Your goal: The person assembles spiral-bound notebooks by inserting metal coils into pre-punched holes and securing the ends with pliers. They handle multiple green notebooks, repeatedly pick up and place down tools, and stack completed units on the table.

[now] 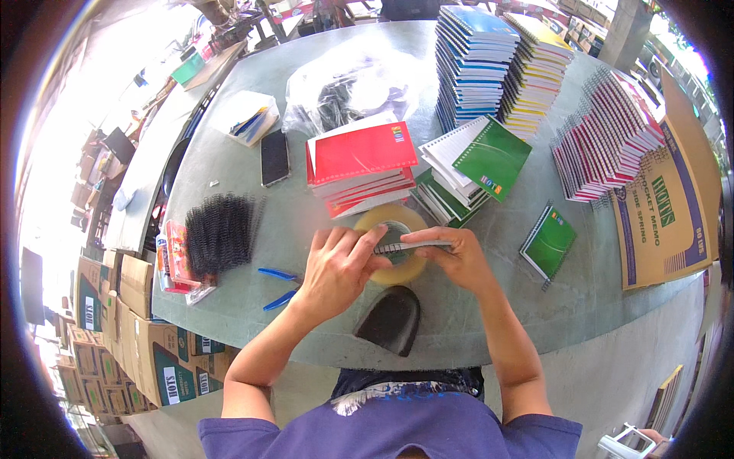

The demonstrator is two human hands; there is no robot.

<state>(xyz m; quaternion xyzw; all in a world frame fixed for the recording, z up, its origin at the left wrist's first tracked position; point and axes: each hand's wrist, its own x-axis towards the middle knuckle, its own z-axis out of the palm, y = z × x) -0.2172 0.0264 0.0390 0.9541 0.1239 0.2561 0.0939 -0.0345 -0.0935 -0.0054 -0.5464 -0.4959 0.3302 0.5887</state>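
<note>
Above a large roll of clear tape (414, 269), a thin notebook (417, 245) is held nearly edge-on between my hands. My left hand (335, 268) pinches its left end, where a dark spiral binding shows. The right end is gripped by my right hand (461, 258), thumb and fingers closed on it. A dark, rounded pad-like object (391, 320) lies just below the tape roll. Beside my left wrist is a blue-handled hand tool (278, 287), its head hidden. Several black spiral coils (222, 233) are heaped to the left.
Behind my hands stand stacks of red notebooks (362, 153) and green notebooks (493, 157). Tall blue (472, 69) and yellow (535, 69) stacks rise farther back. Pink-edged notebooks (604, 138), a single green notebook (549, 243) and a carton (669, 206) occupy the right. A phone (275, 157) lies left.
</note>
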